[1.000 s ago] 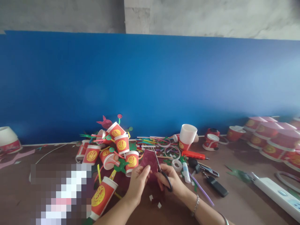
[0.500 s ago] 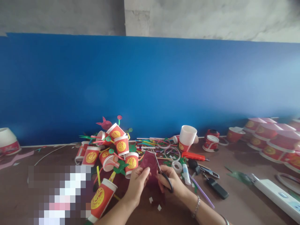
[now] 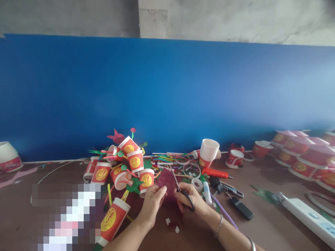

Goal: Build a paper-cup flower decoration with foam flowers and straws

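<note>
Between my hands is a dark red sheet (image 3: 166,181) with a round outline on it. My left hand (image 3: 153,204) pinches its left side, thumb on top. In my right hand (image 3: 193,202) are black-handled scissors (image 3: 186,198), their blades parted and pointing up along the right part of the sheet. Small white scraps (image 3: 177,229) lie on the brown table below the hands. Left of my left hand are red-and-white paper cups (image 3: 146,179) joined with bent straws and green cut-outs.
Behind the sheet lie loose straws (image 3: 164,158). A stack of cups (image 3: 209,151), a tape roll (image 3: 196,185), a glue stick (image 3: 207,192) and an orange cutter (image 3: 216,173) are to the right. Further right are a power strip (image 3: 309,216) and pink-topped cups (image 3: 300,153). A blue panel stands behind.
The view has shifted slightly. Both hands keep their holds on the sheet and the scissors, and the part of the sheet under my right hand has moved a little.
</note>
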The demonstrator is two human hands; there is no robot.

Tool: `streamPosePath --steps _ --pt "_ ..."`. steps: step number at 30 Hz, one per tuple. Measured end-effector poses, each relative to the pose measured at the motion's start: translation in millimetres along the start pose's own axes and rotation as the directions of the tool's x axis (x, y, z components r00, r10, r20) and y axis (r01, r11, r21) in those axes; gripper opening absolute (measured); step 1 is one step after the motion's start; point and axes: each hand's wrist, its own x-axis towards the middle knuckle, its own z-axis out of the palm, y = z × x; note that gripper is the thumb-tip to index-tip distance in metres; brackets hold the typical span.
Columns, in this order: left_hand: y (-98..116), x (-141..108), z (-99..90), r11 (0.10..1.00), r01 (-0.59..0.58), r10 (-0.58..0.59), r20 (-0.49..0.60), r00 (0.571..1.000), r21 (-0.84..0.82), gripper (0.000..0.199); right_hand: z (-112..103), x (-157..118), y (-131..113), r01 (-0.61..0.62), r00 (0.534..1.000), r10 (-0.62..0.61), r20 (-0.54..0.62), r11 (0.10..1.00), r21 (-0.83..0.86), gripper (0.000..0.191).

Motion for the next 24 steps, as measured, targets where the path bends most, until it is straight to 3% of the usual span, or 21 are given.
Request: streamPosePath --steps 5,12,16,20,24 --pt "-1.8 1.0 -1.6 1.0 -0.006 0.007 0.031 1.0 -0.01 0.048 0.0 -0.9 -5.5 -0.021 1.0 0.021 -0.006 1.0 -0.01 0.026" --pt "7.2 -6.8 4.3 0.998 -0.038 0.037 -0.015 0.999 -0.042 0.053 -0.4 0.5 -0.4 -0.011 0.999 0.01 -0.032 1.0 -0.013 0.023" --pt "4.4 -8.4 7.4 0.998 -0.046 0.043 0.071 0.997 0.039 0.051 0.7 1.3 3.6 0.039 0.999 -0.039 -0.029 0.999 0.001 0.026" --pt "-2.9 -3.0 4.5 0.993 -0.078 0.073 0.05 0.996 0.092 0.055 2.7 1.5 6.3 0.024 1.0 -0.024 0.003 1.0 0.002 0.025" --pt "-3.3 0.7 -0.6 0.981 -0.101 0.084 0.106 0.991 0.168 0.057 2.7 1.4 5.9 0.014 1.0 -0.015 0.021 1.0 0.025 0.027"
